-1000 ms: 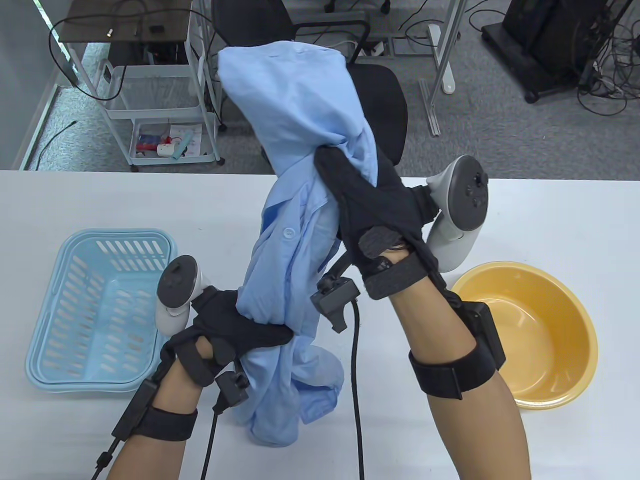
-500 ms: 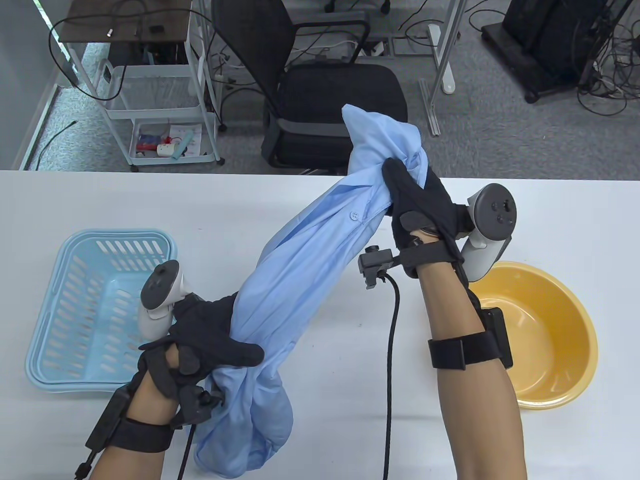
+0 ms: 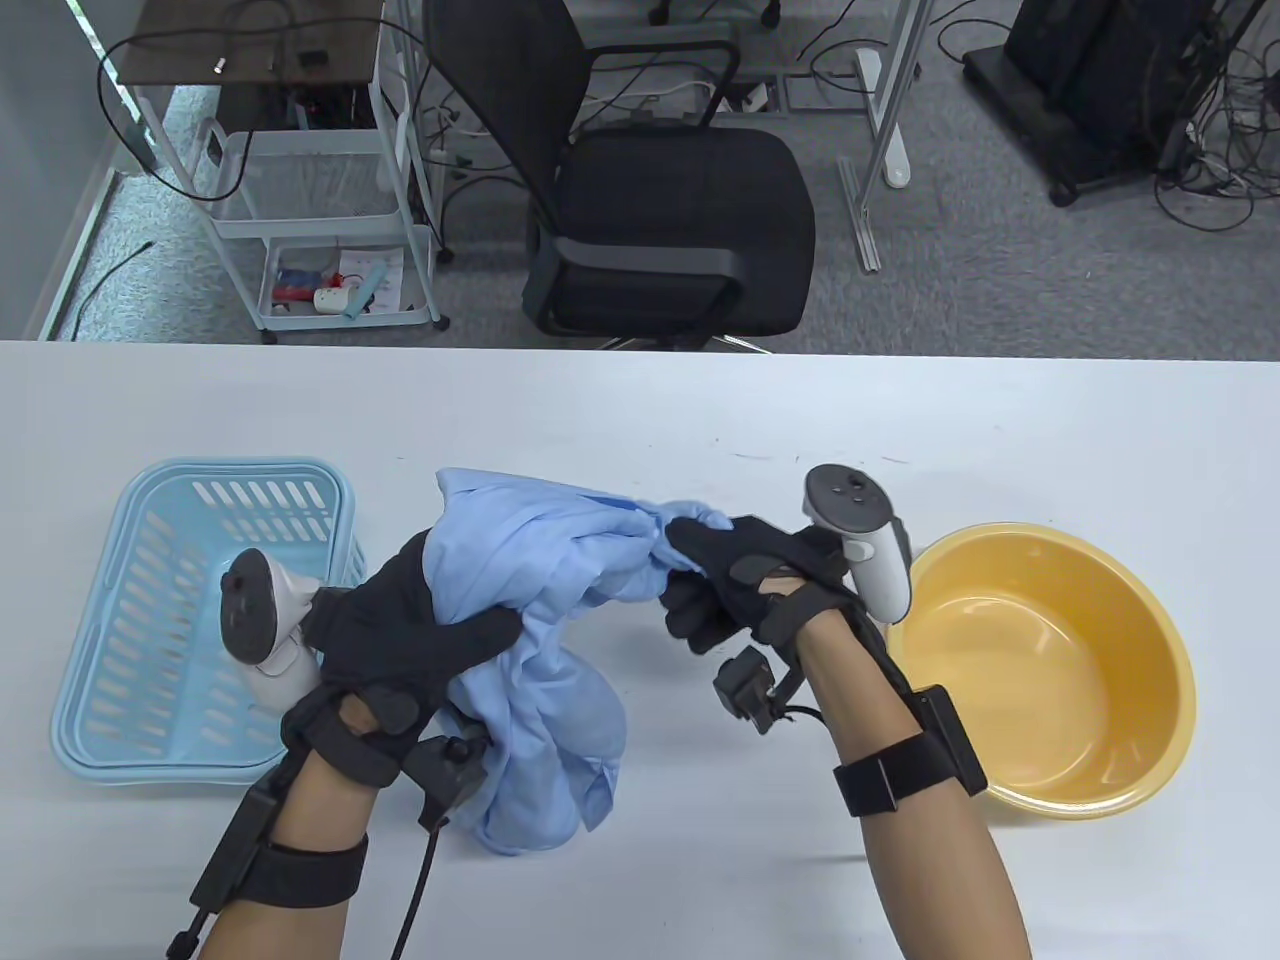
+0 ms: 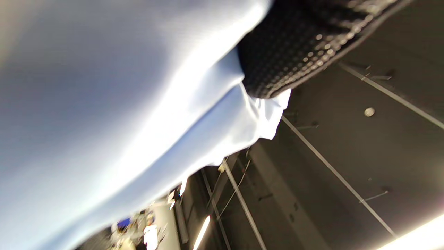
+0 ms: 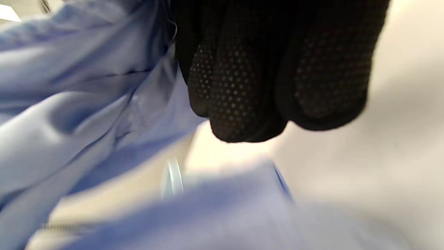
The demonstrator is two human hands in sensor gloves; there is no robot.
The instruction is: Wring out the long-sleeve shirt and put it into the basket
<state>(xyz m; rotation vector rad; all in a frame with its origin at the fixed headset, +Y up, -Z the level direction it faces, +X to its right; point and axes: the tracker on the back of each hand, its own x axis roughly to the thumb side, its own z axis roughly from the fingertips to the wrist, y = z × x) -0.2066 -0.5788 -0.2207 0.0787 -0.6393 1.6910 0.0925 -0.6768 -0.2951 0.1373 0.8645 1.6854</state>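
The blue basket [image 3: 200,620] sits at the left of the white table [image 3: 640,420], with nothing in it that the table view shows. Just to its right, the left hand [image 3: 400,640] grips the bulk of the light-blue long-sleeve shirt [image 3: 540,620], thumb hooked across the front of the bundle; the left wrist view shows only pale cloth and a gloved edge close against the lens. A second ago that hand held the lower end of a shirt stretched upright, well above the table, and half a second ago the cloth ran as a slanted rope between the 2 hands. Now it has collapsed into a loose, low heap whose lower folds appear to rest on the table in front of the left wrist.

Further right, the right hand [image 3: 730,590] has dropped from high over the chair [image 3: 660,200] to table height and come in close to the left one. Its fingers [image 5: 242,86] are curled, pinching a twisted end of the shirt. At the far right the yellow basin [image 3: 1050,670] stands beside that wrist, apparently empty.

Judging from the slack cloth and the hands drawn together, the stretching and twisting seems finished or paused. The gathered bundle is compact and sits next to the basket, so the likely remaining step is a short carry leftward over the rim.
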